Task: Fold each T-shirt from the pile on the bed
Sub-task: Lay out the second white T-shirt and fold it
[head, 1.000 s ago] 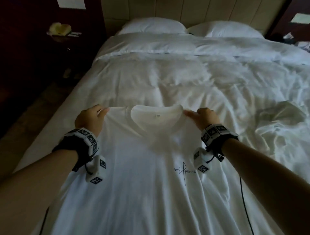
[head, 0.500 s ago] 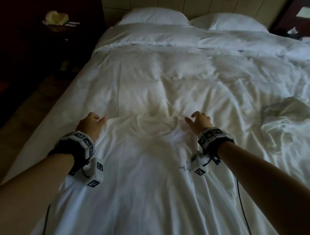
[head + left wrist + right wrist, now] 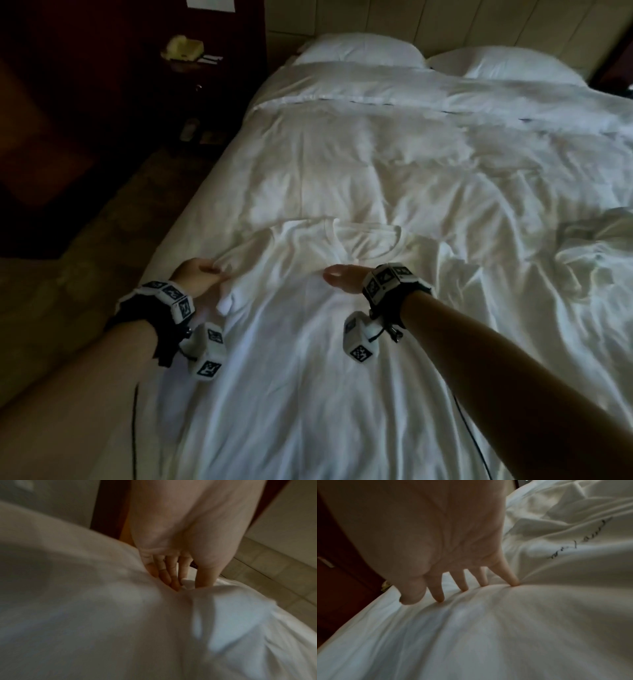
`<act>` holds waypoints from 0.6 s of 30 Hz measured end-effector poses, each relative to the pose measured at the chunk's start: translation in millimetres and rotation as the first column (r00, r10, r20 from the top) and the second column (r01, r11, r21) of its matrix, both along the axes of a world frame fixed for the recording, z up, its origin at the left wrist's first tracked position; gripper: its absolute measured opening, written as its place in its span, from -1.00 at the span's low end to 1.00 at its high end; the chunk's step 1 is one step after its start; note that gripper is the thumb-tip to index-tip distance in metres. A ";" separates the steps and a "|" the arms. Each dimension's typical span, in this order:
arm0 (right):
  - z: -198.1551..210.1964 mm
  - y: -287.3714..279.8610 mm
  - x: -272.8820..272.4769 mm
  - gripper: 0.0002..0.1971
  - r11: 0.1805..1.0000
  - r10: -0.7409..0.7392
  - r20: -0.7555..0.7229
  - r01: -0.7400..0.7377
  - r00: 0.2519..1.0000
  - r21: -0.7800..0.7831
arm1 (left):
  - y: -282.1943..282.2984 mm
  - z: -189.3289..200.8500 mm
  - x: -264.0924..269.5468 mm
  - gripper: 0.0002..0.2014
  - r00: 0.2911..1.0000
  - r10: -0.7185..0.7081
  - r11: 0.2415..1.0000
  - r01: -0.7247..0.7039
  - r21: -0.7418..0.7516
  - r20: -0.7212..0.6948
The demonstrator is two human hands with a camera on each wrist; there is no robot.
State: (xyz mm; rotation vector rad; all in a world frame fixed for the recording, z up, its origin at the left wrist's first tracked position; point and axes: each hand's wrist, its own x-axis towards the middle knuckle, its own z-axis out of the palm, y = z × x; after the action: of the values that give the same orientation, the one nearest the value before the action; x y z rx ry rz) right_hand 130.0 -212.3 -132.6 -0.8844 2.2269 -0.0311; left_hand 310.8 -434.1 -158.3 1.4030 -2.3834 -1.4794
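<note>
1. T-shirt (image 3: 294, 342) lies spread front-up on the bed (image 3: 376, 164), collar (image 3: 363, 236) toward the pillows (image 3: 359, 51); a second ago it was held up by both shoulders, half a second ago it had just been laid down.
2. Left hand (image 3: 197, 279) has left the shoulder by the collar and come down to the left sleeve (image 3: 233, 274), which it pinches between thumb and curled fingers (image 3: 171, 574); the sleeve is bunched and drawn in toward the shirt's body.
3. Right hand (image 3: 342, 279) has moved from the other shoulder to the chest below the collar, where it rests flat, fingers (image 3: 508, 573) straight and spread, tips pressing the cloth and holding nothing.
4. Script print (image 3: 580, 539) on the chest shows beside that hand in the right wrist view.
5. Crumpled white cloth (image 3: 589, 253) lies well to the right of the collar, as before.
</note>
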 end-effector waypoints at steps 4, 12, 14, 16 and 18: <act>8.4 -4.4 0.0 -0.43 0.996 -0.081 0.000 0.081 0.997 0.027 | 0.0 -5.9 3.4 -0.72 0.972 0.154 0.935 -0.086 0.343 -0.175; -16.3 -13.0 4.4 -0.36 0.996 -0.063 -0.019 0.064 0.998 0.066 | 12.5 -16.6 -12.6 -0.28 0.920 0.250 0.827 -0.040 0.561 -0.303; -18.1 -12.8 1.6 -0.35 0.995 -0.067 -0.020 0.068 0.998 0.077 | 11.7 -13.3 -15.0 -0.31 0.885 0.325 0.821 -0.089 0.564 -0.334; -17.9 -12.3 0.9 -0.36 0.996 -0.062 -0.010 0.063 0.998 0.066 | 6.3 -6.8 -11.6 -0.39 0.835 0.395 0.861 -0.190 0.472 -0.384; -20.2 -12.3 -0.7 -0.37 0.996 -0.066 -0.010 0.066 0.998 0.058 | -8.5 -5.0 -5.7 -0.47 0.812 0.392 0.910 -0.270 0.316 -0.432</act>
State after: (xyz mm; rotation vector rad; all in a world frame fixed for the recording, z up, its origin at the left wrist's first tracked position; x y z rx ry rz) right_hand 129.3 -224.6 -152.8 -0.7803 2.2524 0.0068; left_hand 305.1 -442.7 -163.3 1.2083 -1.6070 -1.7927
